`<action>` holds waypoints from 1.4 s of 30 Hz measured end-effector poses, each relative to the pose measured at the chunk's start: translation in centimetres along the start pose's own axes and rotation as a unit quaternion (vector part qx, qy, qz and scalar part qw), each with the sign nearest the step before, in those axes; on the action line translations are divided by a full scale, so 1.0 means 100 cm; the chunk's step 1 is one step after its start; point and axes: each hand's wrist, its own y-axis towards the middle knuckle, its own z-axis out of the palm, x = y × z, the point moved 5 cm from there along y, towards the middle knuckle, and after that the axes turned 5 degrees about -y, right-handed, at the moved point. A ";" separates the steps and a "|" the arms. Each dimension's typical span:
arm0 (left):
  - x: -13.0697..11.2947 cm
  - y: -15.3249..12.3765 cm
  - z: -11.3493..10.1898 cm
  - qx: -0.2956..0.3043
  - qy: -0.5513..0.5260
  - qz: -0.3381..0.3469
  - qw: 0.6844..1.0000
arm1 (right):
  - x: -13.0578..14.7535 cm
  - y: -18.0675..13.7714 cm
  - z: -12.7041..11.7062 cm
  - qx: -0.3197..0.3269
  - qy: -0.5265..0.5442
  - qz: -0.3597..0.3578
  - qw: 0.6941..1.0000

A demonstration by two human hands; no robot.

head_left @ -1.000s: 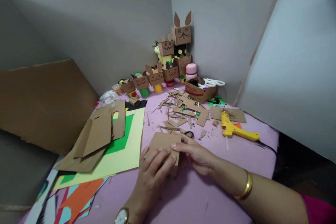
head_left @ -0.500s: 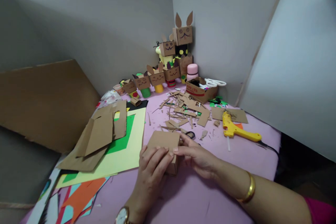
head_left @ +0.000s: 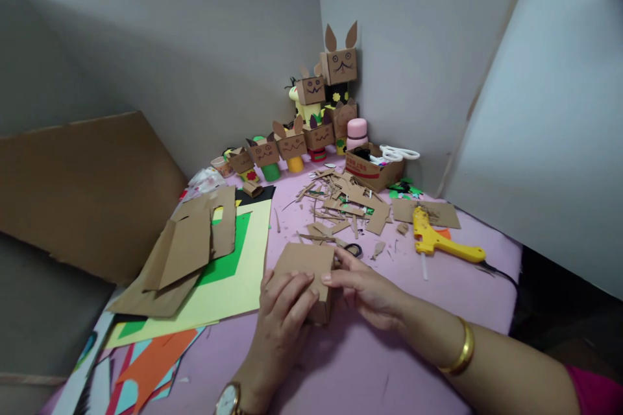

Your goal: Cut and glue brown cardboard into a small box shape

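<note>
A small brown cardboard box (head_left: 305,264) sits on the pink table (head_left: 370,363) right in front of me. My left hand (head_left: 283,315), with a watch on its wrist, lies over the near side of the box, fingers curled on its top. From the right, my right hand (head_left: 366,290), with a gold bangle on the wrist, pinches the box's right edge. A pair of black-handled scissors (head_left: 352,249) lies just behind my right hand.
A yellow glue gun (head_left: 438,239) lies at the right. Cardboard scraps (head_left: 346,202) litter the middle. Cardboard animal figures (head_left: 311,118) and a small carton with white scissors (head_left: 374,167) stand in the corner. Coloured paper and cardboard sheets (head_left: 192,253) cover the left; a big cardboard panel (head_left: 82,188) leans there.
Both hands stay on the box and have shifted only slightly; the fingers of my left hand have curled a little more over its top. Otherwise nothing has moved.
</note>
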 end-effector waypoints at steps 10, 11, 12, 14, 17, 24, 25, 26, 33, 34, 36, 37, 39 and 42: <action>0.010 0.000 -0.006 -0.072 -0.065 -0.096 0.991 | 0.001 0.002 -0.004 0.009 -0.143 -0.057 0.988; 0.014 -0.001 -0.007 -0.090 -0.098 -0.131 0.982 | 0.002 0.002 -0.007 -0.003 -0.167 -0.072 0.983; 0.018 -0.003 -0.007 -0.106 -0.139 -0.176 0.969 | 0.004 0.003 -0.009 -0.016 -0.188 -0.090 0.978; 0.026 -0.009 -0.002 -0.131 -0.233 -0.287 0.920 | 0.009 0.003 -0.012 -0.038 -0.218 -0.134 0.966; 0.032 -0.020 0.010 -0.144 -0.367 -0.426 0.814 | 0.015 0.001 -0.014 -0.034 -0.236 -0.195 0.951; 0.024 -0.019 0.017 -0.145 -0.555 -0.500 0.648 | 0.017 -0.003 -0.015 0.051 -0.319 -0.279 0.904; 0.022 -0.017 0.016 -0.135 -0.572 -0.504 0.633 | 0.015 -0.003 -0.015 0.060 -0.319 -0.275 0.905; 0.021 -0.016 0.016 -0.126 -0.584 -0.507 0.622 | 0.013 -0.003 -0.014 0.068 -0.318 -0.271 0.906; 0.023 -0.021 0.022 -0.107 -0.591 -0.490 0.632 | 0.011 -0.007 -0.006 0.078 -0.317 -0.257 0.910; 0.024 -0.022 0.023 -0.104 -0.589 -0.486 0.638 | 0.011 -0.007 -0.005 0.080 -0.316 -0.255 0.911; 0.024 -0.022 0.023 -0.092 -0.586 -0.483 0.643 | 0.012 -0.008 -0.005 0.082 -0.314 -0.254 0.911; 0.024 -0.022 0.023 -0.090 -0.585 -0.484 0.645 | 0.012 -0.008 -0.005 0.083 -0.314 -0.254 0.911; 0.024 -0.022 0.022 -0.092 -0.582 -0.485 0.647 | 0.011 -0.009 -0.005 0.084 -0.314 -0.256 0.910; 0.026 -0.023 0.023 -0.098 -0.582 -0.469 0.657 | 0.010 -0.011 -0.006 0.083 -0.327 -0.261 0.905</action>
